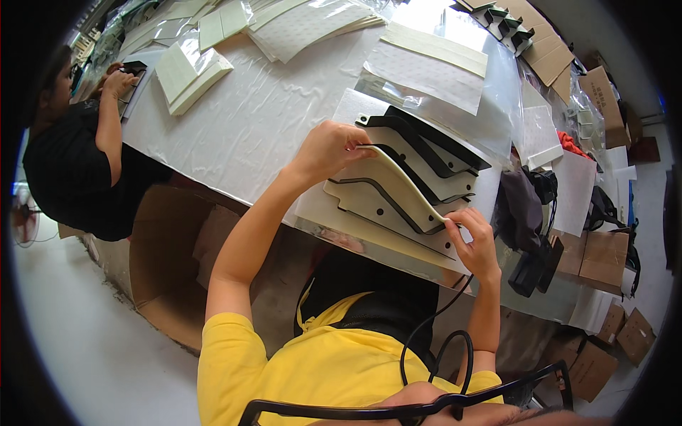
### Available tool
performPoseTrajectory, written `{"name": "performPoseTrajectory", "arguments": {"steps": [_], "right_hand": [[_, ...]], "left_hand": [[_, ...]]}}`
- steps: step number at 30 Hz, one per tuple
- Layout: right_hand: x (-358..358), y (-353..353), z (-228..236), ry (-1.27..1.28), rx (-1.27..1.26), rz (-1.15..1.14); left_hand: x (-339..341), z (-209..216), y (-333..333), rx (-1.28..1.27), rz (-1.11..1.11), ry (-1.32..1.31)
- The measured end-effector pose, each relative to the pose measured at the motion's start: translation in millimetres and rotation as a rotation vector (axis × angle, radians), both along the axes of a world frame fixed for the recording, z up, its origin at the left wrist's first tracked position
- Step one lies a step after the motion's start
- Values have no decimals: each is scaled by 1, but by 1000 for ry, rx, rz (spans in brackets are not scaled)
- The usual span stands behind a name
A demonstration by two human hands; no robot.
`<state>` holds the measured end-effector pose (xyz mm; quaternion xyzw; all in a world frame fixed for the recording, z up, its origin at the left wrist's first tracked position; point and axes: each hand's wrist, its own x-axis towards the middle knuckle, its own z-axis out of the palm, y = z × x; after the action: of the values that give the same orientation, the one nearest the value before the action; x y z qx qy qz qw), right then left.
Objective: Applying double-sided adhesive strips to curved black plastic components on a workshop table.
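Observation:
My left hand [332,150] pinches the upper left end of a cream strip [406,181], with the fingers pressed together. The strip's lower right end is pinched between the thumb and fingers of my right hand [474,238]. Stretched between both hands, it curves in a wave along the black edge of a bent bracket. Several such brackets with pale faces and black edges lie close together on the table; one bracket [419,145] is just beyond the strip and another bracket [380,206] is nearer me. Round holes show in their faces. I cannot tell whether the strip is stuck down.
Pale sheets [305,28] and a cream stack [188,74] lie on the film-covered table [263,106]. Beyond the brackets is a sheet pack [433,67]. At left a co-worker [78,149] handles a dark piece. Dark cloth [521,206] and cardboard boxes [604,259] are at right.

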<state>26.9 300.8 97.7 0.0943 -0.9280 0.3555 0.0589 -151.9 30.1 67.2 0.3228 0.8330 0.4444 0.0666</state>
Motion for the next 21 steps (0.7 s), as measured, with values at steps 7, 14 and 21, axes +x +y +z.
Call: {"name": "performPoseTrajectory", "arguments": {"steps": [7,14,21], "right_hand": [[-2,-1,-4,19,-27,26],[-3,1,-5,0,-38,22],[-3,2,-5,-13,-39,-9]], "left_hand": [[1,-10,0,7,21,65],[4,-15,4,-15,63,205],[4,-19,10,-45,105,305]]}}
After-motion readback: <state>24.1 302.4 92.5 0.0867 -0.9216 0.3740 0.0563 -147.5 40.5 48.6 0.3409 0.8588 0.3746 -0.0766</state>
